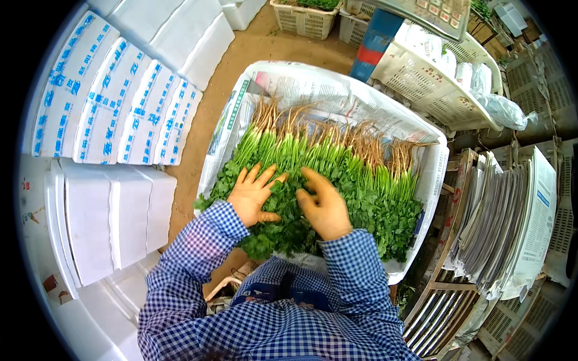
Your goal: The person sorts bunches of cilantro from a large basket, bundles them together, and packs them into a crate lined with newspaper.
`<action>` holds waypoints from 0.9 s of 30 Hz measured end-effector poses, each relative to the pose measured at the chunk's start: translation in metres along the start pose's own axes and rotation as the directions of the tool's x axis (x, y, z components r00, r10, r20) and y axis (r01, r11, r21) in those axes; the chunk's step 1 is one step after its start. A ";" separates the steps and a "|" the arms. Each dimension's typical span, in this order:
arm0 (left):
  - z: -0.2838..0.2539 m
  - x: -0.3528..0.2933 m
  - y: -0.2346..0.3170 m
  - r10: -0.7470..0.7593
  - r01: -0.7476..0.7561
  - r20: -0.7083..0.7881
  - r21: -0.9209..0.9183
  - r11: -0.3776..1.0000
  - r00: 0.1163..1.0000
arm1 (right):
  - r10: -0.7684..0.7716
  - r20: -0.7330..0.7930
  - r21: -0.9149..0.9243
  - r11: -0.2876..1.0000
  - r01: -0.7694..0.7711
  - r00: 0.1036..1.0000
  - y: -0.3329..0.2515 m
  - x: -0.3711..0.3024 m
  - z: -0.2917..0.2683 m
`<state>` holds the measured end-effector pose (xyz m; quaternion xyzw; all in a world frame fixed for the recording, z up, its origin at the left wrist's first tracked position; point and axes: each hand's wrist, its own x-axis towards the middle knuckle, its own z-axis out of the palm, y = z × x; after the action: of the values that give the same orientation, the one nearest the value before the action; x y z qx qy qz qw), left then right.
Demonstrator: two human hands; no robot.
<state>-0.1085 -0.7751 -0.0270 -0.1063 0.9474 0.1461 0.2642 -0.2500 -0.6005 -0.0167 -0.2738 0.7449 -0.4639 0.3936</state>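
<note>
Bunches of cilantro [385, 210] lie side by side in a white box [443, 157], their brown roots toward the far side and their leaves toward me. Newspaper [301, 86] lines the box and folds over its walls. My left hand [253, 198] rests on the leaves left of the middle, palm down with its fingers spread. Just to its right, my right hand [327, 207] is over the leaves, thumb apart from the curved forefinger; its other fingers are partly hidden. I see nothing held in either hand.
White foam boxes with blue print [108, 90] are stacked on the left, above plain ones [114, 210]. At the right, a pile of newspapers [500, 222] stands on a slatted crate. A scale [430, 13] and a cream plastic basket [421, 84] with plastic bags are at the far right.
</note>
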 end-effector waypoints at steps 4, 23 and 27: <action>0.000 0.008 0.003 -0.033 0.029 0.104 0.040 0.999 0.994 | -0.414 -0.209 -0.461 0.841 0.285 0.886 -0.005 0.005 -0.013; 0.004 0.000 0.022 0.063 -0.063 -0.016 0.009 0.998 0.998 | -0.141 0.054 -0.769 0.626 0.131 0.989 0.046 0.025 0.011; 0.002 0.025 -0.023 0.171 -0.211 0.235 0.159 0.964 0.957 | -0.111 0.058 -0.746 0.656 0.117 0.992 0.042 0.031 0.019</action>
<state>-0.1220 -0.7994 -0.0467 0.0274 0.9277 0.0944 0.3601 -0.2523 -0.6157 -0.0702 -0.4589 0.8494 -0.1401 0.2196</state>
